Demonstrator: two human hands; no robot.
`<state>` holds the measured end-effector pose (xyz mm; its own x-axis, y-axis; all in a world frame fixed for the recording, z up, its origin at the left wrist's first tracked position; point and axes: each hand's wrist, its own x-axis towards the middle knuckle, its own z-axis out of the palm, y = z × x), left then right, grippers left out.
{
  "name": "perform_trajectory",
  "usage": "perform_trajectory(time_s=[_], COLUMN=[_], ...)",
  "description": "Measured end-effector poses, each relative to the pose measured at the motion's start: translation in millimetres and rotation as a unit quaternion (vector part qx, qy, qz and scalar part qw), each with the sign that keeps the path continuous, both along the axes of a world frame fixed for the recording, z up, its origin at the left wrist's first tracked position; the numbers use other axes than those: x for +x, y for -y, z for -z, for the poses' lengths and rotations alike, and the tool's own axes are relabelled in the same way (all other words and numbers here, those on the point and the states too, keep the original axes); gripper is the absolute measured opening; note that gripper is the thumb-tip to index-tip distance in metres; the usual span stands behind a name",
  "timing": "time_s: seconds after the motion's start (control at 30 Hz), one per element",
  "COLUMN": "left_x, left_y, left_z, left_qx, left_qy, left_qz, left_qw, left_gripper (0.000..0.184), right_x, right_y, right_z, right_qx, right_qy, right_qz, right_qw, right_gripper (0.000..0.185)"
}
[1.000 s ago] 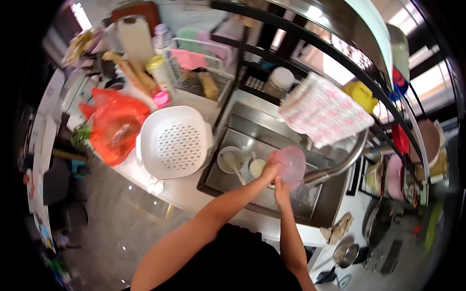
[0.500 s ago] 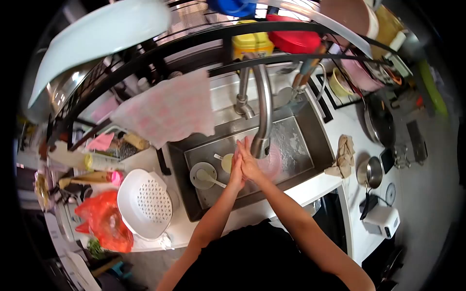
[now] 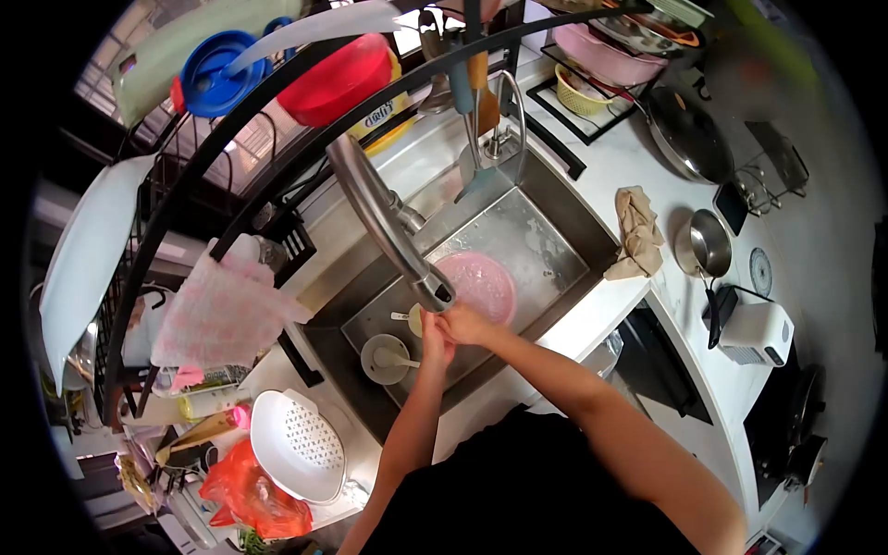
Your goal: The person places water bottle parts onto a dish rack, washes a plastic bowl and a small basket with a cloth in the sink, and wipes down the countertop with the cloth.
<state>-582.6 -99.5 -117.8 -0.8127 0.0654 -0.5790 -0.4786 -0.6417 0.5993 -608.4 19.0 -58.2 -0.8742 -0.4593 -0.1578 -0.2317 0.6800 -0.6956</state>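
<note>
My left hand and my right hand are clasped together just below the mouth of the metal faucet, over the sink. The right hand's fingers curl over the left hand, whose own fingers are mostly hidden. Just beyond my hands, a pink basin with water in it stands in the sink. To the left lies a whitish bowl with a pale spoon in it. A small yellowish dish is partly covered by my hands.
A white strainer basket and a red plastic bag are left of the sink. A beige cloth lies at its right edge, near a small pot. Overhead runs a black rack, with a pink-patterned cloth hanging from it.
My hands have gone from palms pressed together with fingers stretched out to a clasp, the right curled over the left. The camera view has turned and shifted toward the right.
</note>
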Motion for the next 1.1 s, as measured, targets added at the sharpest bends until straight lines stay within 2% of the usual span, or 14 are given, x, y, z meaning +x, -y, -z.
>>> perform_trajectory(time_s=[0.07,0.1,0.13,0.2,0.27,0.4,0.47,0.53,0.6,0.67,0.77,0.9,1.0,1.1], left_x=[-4,-7,-7,-8,-13,-26,-38,-48,-58,-60,-62,-56,-52,-47], left_y=[11,12,13,7,-8,-32,-42,-48,-54,-59,-62,-54,-45,-39], left_z=[10,3,-4,0,6,-38,-50,-49,-50,-64,-64,-57,-48,-38], left_qx=[0.010,0.006,0.043,0.080,0.052,-0.031,-0.052,-0.036,-0.012,-0.013,-0.021,-0.024,-0.024,-0.021], left_qy=[0.028,0.027,0.046,0.067,0.060,0.041,0.084,0.109,0.106,0.100,0.087,0.099,0.114,0.128], left_qz=[0.006,0.012,0.026,0.044,0.048,0.106,0.123,0.104,0.089,0.097,0.120,0.117,0.112,0.106], left_qw=[1.000,1.000,0.998,0.994,0.996,0.993,0.987,0.988,0.990,0.990,0.989,0.988,0.987,0.986], left_gripper=[0.046,0.046,0.047,0.049,0.053,0.061,0.069,0.072,0.068,0.066,0.066,0.064,0.060,0.056], right_x=[14,23,28,36,35,15,-4,-31,-55,-86,-112,-100,-67,-30], right_y=[-6,-16,-24,-41,-54,-77,-95,-114,-131,-156,-187,-226,-254,-263], right_z=[-21,-28,-29,-26,-10,17,-2,0,-29,12,21,0,-4,-31], right_qx=[-0.084,-0.075,-0.078,0.132,0.144,0.185,0.148,0.134,0.064,0.045,-0.017,-0.059,-0.214,-0.408], right_qy=[0.035,-0.036,-0.036,-0.003,-0.031,-0.065,-0.041,-0.087,0.008,-0.111,-0.099,0.006,0.069,0.152], right_qz=[-0.041,-0.089,-0.083,-0.077,-0.069,-0.058,0.009,0.039,0.099,0.096,0.132,0.224,0.280,0.353], right_qw=[0.995,0.993,0.993,0.988,0.987,0.979,0.988,0.986,0.993,0.988,0.986,0.973,0.933,0.829], right_gripper=[0.036,0.028,0.028,0.022,0.023,0.025,0.019,0.013,0.007,0.004,0.003,0.008,0.007,0.011])
